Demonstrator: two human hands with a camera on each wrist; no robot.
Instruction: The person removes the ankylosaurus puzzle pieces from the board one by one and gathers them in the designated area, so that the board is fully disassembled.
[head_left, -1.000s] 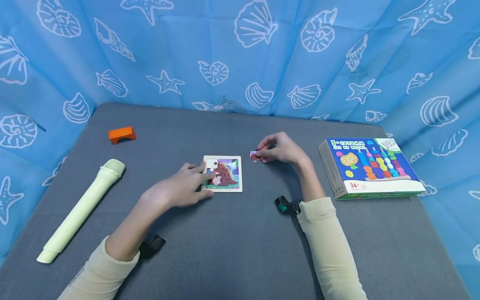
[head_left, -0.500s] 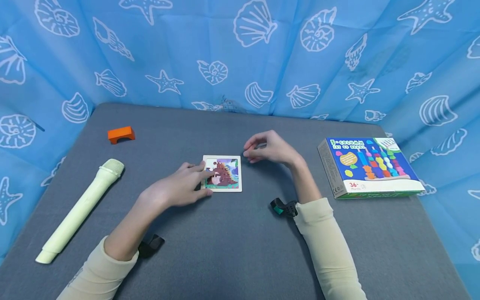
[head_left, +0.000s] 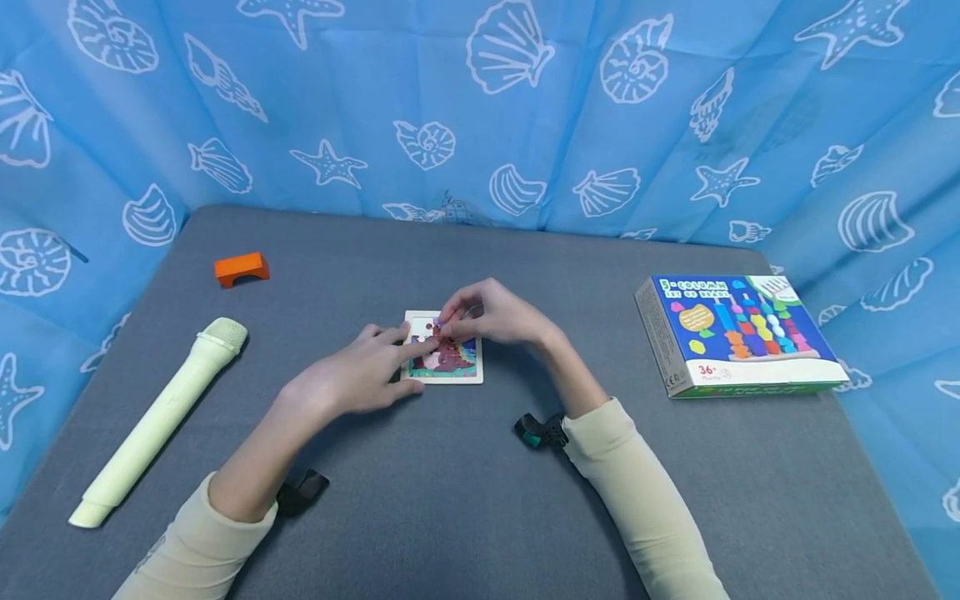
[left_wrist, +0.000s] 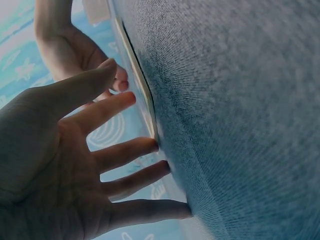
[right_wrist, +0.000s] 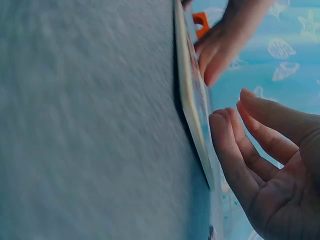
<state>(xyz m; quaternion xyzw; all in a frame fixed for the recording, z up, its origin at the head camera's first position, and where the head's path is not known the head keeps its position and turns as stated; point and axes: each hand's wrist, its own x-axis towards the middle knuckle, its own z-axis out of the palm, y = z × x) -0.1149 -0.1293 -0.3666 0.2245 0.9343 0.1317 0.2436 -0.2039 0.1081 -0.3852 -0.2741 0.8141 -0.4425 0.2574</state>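
A small square jigsaw puzzle (head_left: 452,362) with a brown dinosaur picture lies in its pale frame on the grey table, a white gap showing near its top left. My left hand (head_left: 355,372) rests at its left side, fingers spread, the index finger reaching over the picture and the thumb by the lower edge. In the left wrist view those fingers (left_wrist: 132,149) are nearly straight. Above the puzzle's upper part, my right hand (head_left: 495,315) pinches a small puzzle piece (head_left: 439,322), mostly hidden by the fingertips. The right wrist view shows this hand (right_wrist: 270,155) close over the frame (right_wrist: 191,107).
An orange arch block (head_left: 242,268) sits at the back left. A pale green toy microphone (head_left: 161,425) lies along the left side. On the right stands a colourful bead-set box (head_left: 750,333). A blue shell-patterned curtain (head_left: 480,108) hangs behind the table.
My right hand has carried the puzzle piece leftward from beside the puzzle to over its upper part. My left hand stays in place at the frame.
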